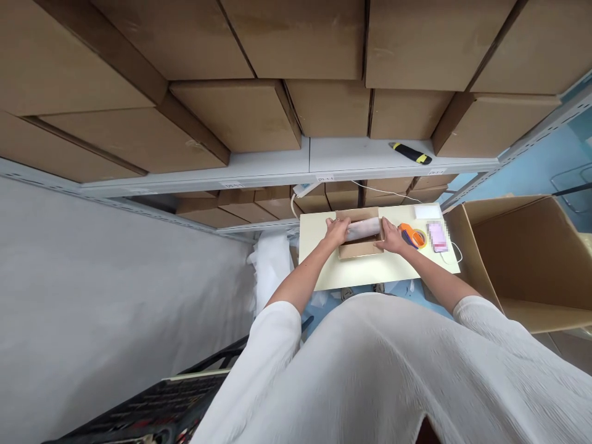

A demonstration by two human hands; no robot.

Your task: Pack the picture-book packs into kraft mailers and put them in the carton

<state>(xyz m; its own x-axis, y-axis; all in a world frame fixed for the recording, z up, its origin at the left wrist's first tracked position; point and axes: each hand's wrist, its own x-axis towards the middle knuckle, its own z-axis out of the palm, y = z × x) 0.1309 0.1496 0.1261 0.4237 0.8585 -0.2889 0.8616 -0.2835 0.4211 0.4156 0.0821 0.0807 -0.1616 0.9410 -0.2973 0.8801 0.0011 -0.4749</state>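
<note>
A small open cardboard box [361,250] lies on the cream tabletop, its flaps folded outward. Inside rests a whitish, wrapped cylindrical bundle [364,229]. My left hand [337,232] grips the box's left end, with fingers curled over the edge and touching the bundle's end. At the opposite end, my right hand [392,237] holds the box's side, thumb near the front flap. What lies under the bundle is hidden. Just right of that hand sits an orange and blue tape dispenser [407,235] with a roll of yellowish tape [419,238].
A phone [437,237] with a cable and a white block [428,212] lie on the table's right [370,274]. Shelves of cardboard boxes [235,117] rise ahead, with a utility knife [411,153] on the shelf edge. A large open carton [531,253] stands right; white wrapping [272,259] lies left.
</note>
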